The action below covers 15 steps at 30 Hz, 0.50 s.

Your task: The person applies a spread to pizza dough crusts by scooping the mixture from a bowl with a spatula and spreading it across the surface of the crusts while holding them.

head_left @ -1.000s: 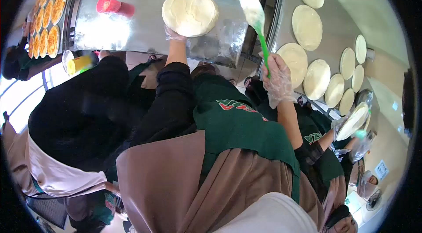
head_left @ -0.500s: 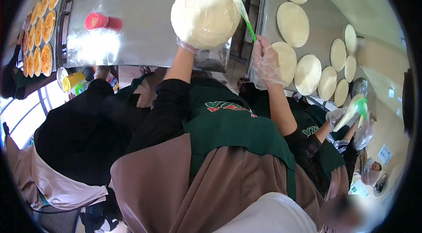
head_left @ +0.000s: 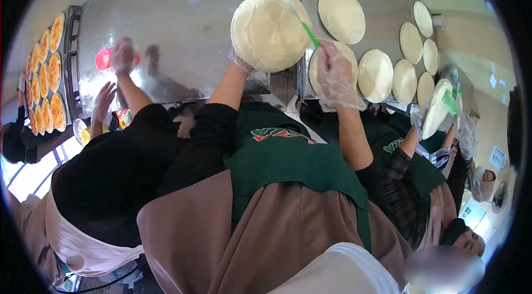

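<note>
My left hand (head_left: pixel 241 63), in a clear plastic glove, holds up a round pale pizza base (head_left: pixel 270 33) from its near edge and underneath. The base's face is coated with something creamy and glossy. Most of that hand's fingers are hidden behind the base. My right hand (head_left: pixel 337 75), also gloved, is closed around the green handle of a spatula (head_left: pixel 309 33). Its white blade lies across the upper right of the base; whether it touches the surface I cannot tell.
More pale bases lie on the right metal table (head_left: pixel 382 22). A co-worker's gloved hand (head_left: pixel 124 57) is at a red cup (head_left: pixel 103 59) on the left table (head_left: pixel 183 11). Orange-topped pizzas (head_left: pixel 54 78) stand far left. Another co-worker at right holds a base (head_left: pixel 438 110) and green-handled spatula.
The spatula blade has moved from beside the base to over its upper right. My view has turned slightly. The left co-worker's hand has come up to the red cup.
</note>
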{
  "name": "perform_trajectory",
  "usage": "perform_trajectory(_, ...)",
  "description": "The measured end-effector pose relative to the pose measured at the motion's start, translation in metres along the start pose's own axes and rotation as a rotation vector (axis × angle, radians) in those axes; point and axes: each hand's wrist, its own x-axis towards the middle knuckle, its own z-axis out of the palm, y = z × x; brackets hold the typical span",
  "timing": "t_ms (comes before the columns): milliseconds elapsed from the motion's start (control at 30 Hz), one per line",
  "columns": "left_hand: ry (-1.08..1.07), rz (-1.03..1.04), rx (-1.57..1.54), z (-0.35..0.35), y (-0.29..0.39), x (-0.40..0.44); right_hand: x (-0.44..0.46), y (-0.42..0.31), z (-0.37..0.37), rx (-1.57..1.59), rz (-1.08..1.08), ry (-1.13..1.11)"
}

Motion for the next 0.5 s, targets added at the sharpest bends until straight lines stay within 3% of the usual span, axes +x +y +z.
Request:
perform_trajectory(100, -0.019, -0.039, 0.001, 0.005, -0.008, 0.003, -0.005, 0.013, -0.017, -0.046, 0.104, 0.043)
perform_trajectory(200, -0.042, -0.085, 0.005, 0.012, -0.014, 0.006, -0.004, 0.035, -0.014, -0.042, 0.03, 0.095)
perform_trajectory(267, -0.052, -0.096, 0.041, 0.017, -0.02, 0.008, -0.005, 0.033, -0.013, -0.13, -0.198, 0.102)
perform_trajectory(300, -0.062, -0.101, 0.076, 0.02, -0.022, 0.009, -0.007, 0.03, -0.015, -0.128, -0.192, 0.107)
perform_trajectory(367, -0.069, -0.143, 0.058, 0.023, -0.023, 0.011, -0.012, 0.015, -0.024, -0.106, -0.2, -0.102)
perform_trajectory(433, -0.076, -0.181, 0.04, 0.024, -0.026, 0.013, -0.015, 0.017, -0.029, -0.102, -0.218, -0.167)
perform_trajectory(500, -0.063, -0.047, 0.161, 0.023, -0.031, 0.013, -0.017, 0.019, -0.033, -0.097, -0.241, -0.236)
